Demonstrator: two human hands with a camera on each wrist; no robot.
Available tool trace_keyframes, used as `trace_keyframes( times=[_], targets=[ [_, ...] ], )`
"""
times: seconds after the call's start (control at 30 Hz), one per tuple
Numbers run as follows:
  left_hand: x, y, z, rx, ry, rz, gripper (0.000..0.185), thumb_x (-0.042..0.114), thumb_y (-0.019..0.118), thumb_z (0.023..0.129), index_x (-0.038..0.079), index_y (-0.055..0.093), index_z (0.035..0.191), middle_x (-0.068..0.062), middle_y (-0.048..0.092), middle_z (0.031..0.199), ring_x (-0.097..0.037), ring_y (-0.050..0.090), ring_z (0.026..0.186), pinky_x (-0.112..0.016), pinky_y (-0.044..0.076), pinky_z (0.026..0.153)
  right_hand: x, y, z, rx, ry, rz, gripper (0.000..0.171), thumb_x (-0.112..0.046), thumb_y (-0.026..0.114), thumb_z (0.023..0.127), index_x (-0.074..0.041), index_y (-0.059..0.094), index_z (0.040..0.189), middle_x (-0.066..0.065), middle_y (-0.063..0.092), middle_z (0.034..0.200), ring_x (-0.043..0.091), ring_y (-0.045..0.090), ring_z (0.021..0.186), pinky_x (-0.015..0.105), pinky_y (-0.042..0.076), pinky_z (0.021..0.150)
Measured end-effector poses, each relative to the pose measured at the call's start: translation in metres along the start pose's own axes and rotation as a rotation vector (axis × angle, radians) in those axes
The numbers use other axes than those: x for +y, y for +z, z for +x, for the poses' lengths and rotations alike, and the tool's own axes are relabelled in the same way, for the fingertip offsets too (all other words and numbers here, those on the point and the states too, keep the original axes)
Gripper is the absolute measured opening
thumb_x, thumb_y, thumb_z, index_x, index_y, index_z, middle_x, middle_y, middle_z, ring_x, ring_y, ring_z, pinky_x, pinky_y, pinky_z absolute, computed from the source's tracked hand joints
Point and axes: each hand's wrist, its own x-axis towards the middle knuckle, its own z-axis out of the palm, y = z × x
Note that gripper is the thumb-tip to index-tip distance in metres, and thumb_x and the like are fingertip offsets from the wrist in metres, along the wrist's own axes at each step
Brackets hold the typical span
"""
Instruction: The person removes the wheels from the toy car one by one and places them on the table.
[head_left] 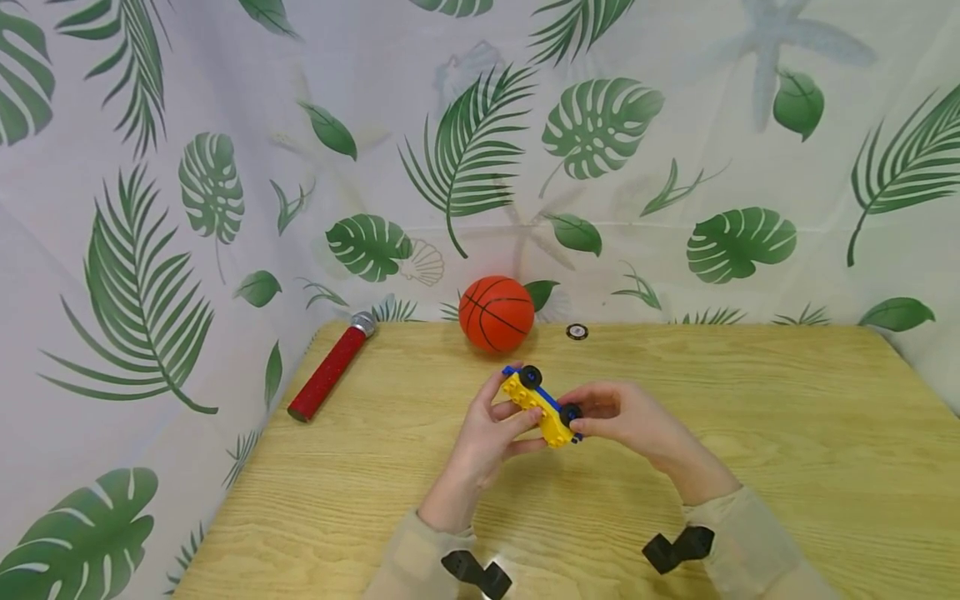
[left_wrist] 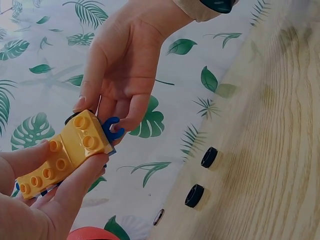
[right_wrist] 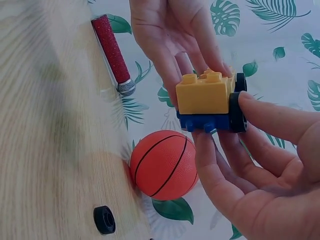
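Observation:
A toy car (head_left: 553, 427) with a studded yellow block top and a blue base is held above the table, tilted on its side. My left hand (head_left: 491, 429) grips its yellow body between thumb and fingers. At the car's right end, my right hand (head_left: 633, 418) pinches a black wheel (right_wrist: 237, 112) on the blue base. Another black wheel (head_left: 531, 377) is mounted toward the other end of the same side. A blue hook (left_wrist: 114, 129) sticks out from one end in the left wrist view. The far side's axle ends are hidden in the head view.
Two loose black wheels, one nearer (left_wrist: 194, 195) and one farther (left_wrist: 209, 157), stand on the wooden table (head_left: 750, 400). An orange toy basketball (head_left: 497, 314) and a round black-and-white chip (head_left: 577, 332) sit at the back edge. A red microphone (head_left: 330, 371) lies at left.

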Motion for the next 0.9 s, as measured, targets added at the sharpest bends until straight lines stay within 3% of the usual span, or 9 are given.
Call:
trace_keyframes(
  times=[0.33, 0.5, 0.9],
  targets=[
    [0.0009, 0.0019, 0.0019, 0.004, -0.003, 0.042, 0.061, -0.003, 0.064, 0.093, 0.027, 0.048, 0.144, -0.016, 0.069, 0.114, -0.022, 0.070, 0.092, -0.040, 0.062, 0.072, -0.0031, -0.0010, -0.0003, 0.000, 0.025, -0.049, 0.040, -0.014, 0.070, 0.093, 0.005, 0.062, 0.127, 0.020, 0.066, 0.120, 0.024, 0.066, 0.103, 0.043, 0.057, 0.093],
    [0.0008, 0.0025, 0.0014, -0.001, -0.008, 0.058, 0.061, -0.003, 0.066, 0.092, 0.027, 0.050, 0.143, -0.019, 0.066, 0.119, -0.024, 0.069, 0.095, -0.047, 0.061, 0.077, -0.0071, 0.0003, -0.0020, 0.000, 0.034, -0.056, 0.038, -0.009, 0.070, 0.092, 0.005, 0.063, 0.126, 0.019, 0.069, 0.116, 0.023, 0.067, 0.102, 0.039, 0.058, 0.090],
    [-0.0022, 0.0054, -0.0017, 0.008, -0.013, 0.107, 0.065, -0.007, 0.069, 0.087, 0.026, 0.052, 0.141, -0.020, 0.066, 0.119, -0.029, 0.070, 0.099, -0.046, 0.061, 0.075, -0.0048, 0.0038, -0.0046, -0.035, -0.013, -0.052, 0.039, -0.006, 0.071, 0.090, 0.009, 0.062, 0.125, 0.022, 0.069, 0.114, 0.024, 0.068, 0.098, 0.028, 0.060, 0.082]
  ],
)
